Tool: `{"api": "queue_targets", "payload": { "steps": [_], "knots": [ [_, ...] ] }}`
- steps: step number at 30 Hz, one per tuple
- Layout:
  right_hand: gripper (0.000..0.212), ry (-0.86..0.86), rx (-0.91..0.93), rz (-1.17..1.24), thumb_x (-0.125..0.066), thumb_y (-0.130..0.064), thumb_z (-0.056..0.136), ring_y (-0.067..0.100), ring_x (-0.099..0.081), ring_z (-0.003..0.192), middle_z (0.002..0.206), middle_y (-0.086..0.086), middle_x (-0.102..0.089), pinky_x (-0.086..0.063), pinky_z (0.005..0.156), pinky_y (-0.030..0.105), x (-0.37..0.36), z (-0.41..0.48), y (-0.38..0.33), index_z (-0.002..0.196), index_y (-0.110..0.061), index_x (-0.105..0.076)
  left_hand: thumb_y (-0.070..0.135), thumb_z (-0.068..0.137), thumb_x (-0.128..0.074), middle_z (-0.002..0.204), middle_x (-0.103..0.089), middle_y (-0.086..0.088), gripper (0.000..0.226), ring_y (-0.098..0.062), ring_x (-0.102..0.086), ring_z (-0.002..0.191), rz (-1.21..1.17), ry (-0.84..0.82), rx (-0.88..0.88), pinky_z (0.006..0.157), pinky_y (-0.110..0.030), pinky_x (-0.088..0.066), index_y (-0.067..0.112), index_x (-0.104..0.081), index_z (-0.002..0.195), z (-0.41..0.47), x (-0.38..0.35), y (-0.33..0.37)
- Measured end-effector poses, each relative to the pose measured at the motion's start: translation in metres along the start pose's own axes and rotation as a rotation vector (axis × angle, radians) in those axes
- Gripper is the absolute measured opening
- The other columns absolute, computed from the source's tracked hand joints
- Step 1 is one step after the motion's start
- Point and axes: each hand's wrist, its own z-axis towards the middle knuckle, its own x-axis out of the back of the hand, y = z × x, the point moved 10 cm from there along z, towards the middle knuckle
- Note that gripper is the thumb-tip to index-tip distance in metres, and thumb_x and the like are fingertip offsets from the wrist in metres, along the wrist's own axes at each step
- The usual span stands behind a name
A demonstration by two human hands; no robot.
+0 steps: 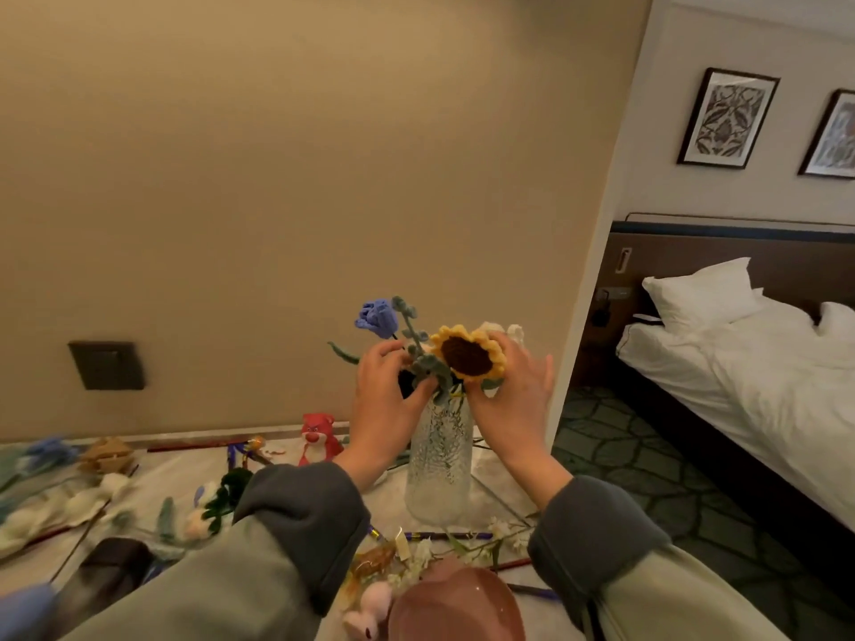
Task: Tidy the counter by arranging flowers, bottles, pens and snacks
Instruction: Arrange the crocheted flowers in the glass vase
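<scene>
Flowers stand in a clear textured glass vase (439, 460), upright on the tabletop (176, 469) near its right edge. There is a knitted sunflower (469, 353), a blue rose (377, 316) rising to the left, and a grey-green leafy sprig (428, 368) between them. The left hand (386, 400) is curled round the sprig just above the vase's mouth, thumb underneath and fingers on top. The right hand (513, 395) holds the sunflower's head, the thumb pinching its lower edge and the fingers behind the petals. Behind the vase to the left, a red toy bear (319, 437) stands by the wall. Loose woolly flowers (69, 504) lie across the left of the tabletop. A purple pen (444, 535) lies just in front of the vase's foot beside a white blossom spray (504, 534). A bed (763, 363) with white linen stands well off to the right.
</scene>
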Motion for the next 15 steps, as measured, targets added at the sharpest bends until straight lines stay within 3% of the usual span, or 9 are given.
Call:
{"api": "queue_targets", "payload": {
  "steps": [2,4,8,12,15],
  "knots": [
    [0.06,0.003,0.002,-0.001,-0.072,-0.023,0.076,0.022,-0.042,0.133,0.132,-0.004,-0.058,-0.021,0.115,0.055,0.002,-0.006,0.001,0.132,-0.024,-0.052,0.028,0.082,-0.072,0.123,-0.047,0.006,0.037,-0.012,-0.043,0.12,-0.047,-0.02,0.015,0.102,-0.028,-0.038,0.018,-0.058,0.114,-0.004,0.0,-0.001],
    [0.062,0.008,0.001,0.013,-0.074,-0.021,0.074,0.022,-0.038,0.137,0.135,-0.001,-0.055,-0.023,0.115,0.05,0.003,-0.013,0.003,0.133,-0.021,-0.052,0.026,0.084,-0.071,0.121,-0.048,0.007,0.039,-0.01,-0.046,0.117,-0.099,-0.031,0.014,0.1,-0.029,-0.04,0.021,-0.054,0.119,-0.011,0.003,-0.002],
    [0.069,0.06,-0.068,0.14,-0.075,-0.019,0.076,0.019,-0.034,0.138,0.141,-0.001,-0.047,-0.024,0.117,0.041,0.004,-0.035,0.006,0.137,-0.019,-0.046,0.026,0.088,-0.064,0.122,-0.047,0.011,0.04,-0.002,-0.043,0.117,-0.154,-0.024,0.027,0.095,-0.016,-0.034,0.027,-0.05,0.125,-0.031,0.013,-0.008],
    [0.051,0.316,-0.046,0.275,-0.074,-0.011,0.073,0.014,-0.047,0.105,0.112,-0.007,-0.045,-0.043,0.094,0.037,0.021,-0.07,-0.004,0.117,-0.012,-0.048,0.019,0.089,-0.062,0.113,-0.051,0.015,0.03,0.003,-0.051,0.108,-0.226,-0.051,0.043,0.091,-0.015,-0.041,0.031,-0.054,0.116,-0.05,0.023,-0.019],
    [0.038,0.322,0.045,0.324,-0.07,-0.01,0.072,0.011,-0.045,0.088,0.098,-0.005,-0.043,-0.04,0.079,0.024,0.013,-0.088,-0.024,0.103,-0.011,-0.048,0.016,0.089,-0.062,0.108,-0.059,0.01,0.026,0.003,-0.057,0.093,-0.298,-0.063,0.147,0.08,-0.014,-0.048,0.038,-0.057,0.104,-0.061,0.033,-0.037]
  ]
}}
